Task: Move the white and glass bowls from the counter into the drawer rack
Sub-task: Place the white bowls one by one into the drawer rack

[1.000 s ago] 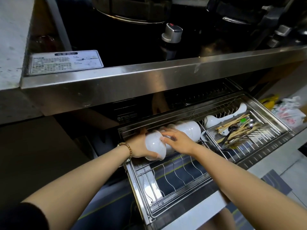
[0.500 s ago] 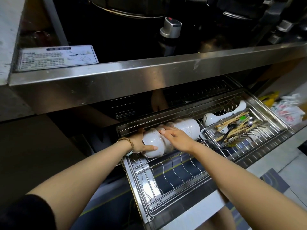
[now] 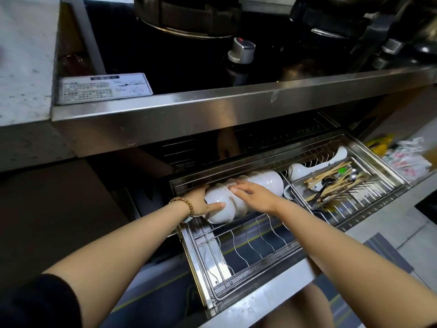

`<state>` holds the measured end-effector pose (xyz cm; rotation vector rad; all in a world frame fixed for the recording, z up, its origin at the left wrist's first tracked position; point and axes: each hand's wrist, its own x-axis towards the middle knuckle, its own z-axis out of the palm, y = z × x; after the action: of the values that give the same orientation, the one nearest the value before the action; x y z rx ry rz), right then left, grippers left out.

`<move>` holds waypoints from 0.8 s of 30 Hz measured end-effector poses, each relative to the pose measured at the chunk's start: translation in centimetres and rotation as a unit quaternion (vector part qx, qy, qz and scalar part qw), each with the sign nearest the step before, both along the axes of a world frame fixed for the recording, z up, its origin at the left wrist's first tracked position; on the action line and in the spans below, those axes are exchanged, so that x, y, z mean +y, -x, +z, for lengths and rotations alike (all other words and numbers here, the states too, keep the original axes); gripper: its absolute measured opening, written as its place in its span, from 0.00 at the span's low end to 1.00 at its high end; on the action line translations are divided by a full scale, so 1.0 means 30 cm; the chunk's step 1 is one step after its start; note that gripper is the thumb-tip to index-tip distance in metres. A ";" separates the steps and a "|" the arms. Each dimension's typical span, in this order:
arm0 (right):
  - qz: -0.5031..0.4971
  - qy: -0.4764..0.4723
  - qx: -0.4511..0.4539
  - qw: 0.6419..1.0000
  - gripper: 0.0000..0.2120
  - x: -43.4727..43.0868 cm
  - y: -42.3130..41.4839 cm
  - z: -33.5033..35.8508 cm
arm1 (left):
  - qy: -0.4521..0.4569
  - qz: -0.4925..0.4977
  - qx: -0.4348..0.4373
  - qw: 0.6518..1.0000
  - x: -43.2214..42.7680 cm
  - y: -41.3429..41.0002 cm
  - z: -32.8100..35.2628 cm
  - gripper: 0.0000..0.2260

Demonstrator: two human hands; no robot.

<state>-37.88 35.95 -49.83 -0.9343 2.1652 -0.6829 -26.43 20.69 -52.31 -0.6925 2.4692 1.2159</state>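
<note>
The placing step is in hand: a white bowl (image 3: pixel 218 205) is being seated on its side at the left end of the drawer rack (image 3: pixel 248 247), just behind the empty wire dividers at the front. It is gripped by the left hand (image 3: pixel 201 201), whose thumb is pressed across the bowl's near face while the fingers are wrapped behind it, out of sight. The right hand (image 3: pixel 254 195) is laid flat and open over the bowl's upper edge and over the row of white bowls (image 3: pixel 264 181) already nested on their sides to the right; nothing is grasped by it, and it is judged to be steadying the stack.

To the right of the row, a ladle (image 3: pixel 314 165) and a cutlery tray (image 3: pixel 333 183) are seen in the rack's other compartment. No glass bowl can be made out in the rack, and the counter (image 3: pixel 21 55) is shown only in part, so how many bowls remain cannot be told.

The next move calls for the held bowl to be pressed snugly against its neighbour until it is caught by the wires, then for both hands to be released gently, so that the leaning row is not tipped or knocked
</note>
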 end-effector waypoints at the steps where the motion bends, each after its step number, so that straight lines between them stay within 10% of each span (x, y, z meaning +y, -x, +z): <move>1: -0.001 -0.001 0.001 1.000 0.20 0.006 -0.003 0.016 | 0.010 0.002 0.002 1.000 0.005 -0.010 0.010 0.40; 14: -0.080 0.155 0.053 0.983 0.21 0.221 -0.182 0.506 | -0.007 -0.029 0.178 0.983 0.132 -0.202 0.430 0.32; 24: -0.003 0.315 0.114 0.942 0.24 0.116 -0.457 1.043 | 0.100 -0.033 0.421 0.901 0.083 -0.559 1.066 0.36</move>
<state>-24.16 39.43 -18.54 -1.3860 2.1745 -1.3778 -9.65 23.17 -20.33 -0.0945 3.3090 1.4616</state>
